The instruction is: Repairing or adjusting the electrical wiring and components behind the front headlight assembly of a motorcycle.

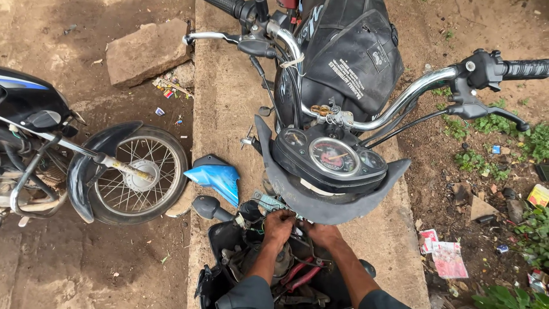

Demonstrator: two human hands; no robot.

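Note:
A motorcycle stands in front of me with its instrument cluster (pixel 333 157) and chrome handlebar (pixel 412 94) in the middle of the view. The black headlight cowl (pixel 337 209) hangs loose below the dials. Just under it, my left hand (pixel 278 226) is closed on a bundle of wires (pixel 267 202) with a greenish connector. My right hand (pixel 323 233) is curled beside it on the same wiring; its fingertips are hidden under the cowl. Red-handled pliers (pixel 301 273) lie in the open black housing (pixel 220 240) between my forearms.
A second motorcycle's front wheel (pixel 137 174) stands at the left on dirt. A blue fairing piece (pixel 214 176) and a black mirror (pixel 207 207) lie on the concrete strip (pixel 223 97). A stone block (pixel 147 51) sits at the back left. Litter (pixel 447 257) and weeds lie on the right.

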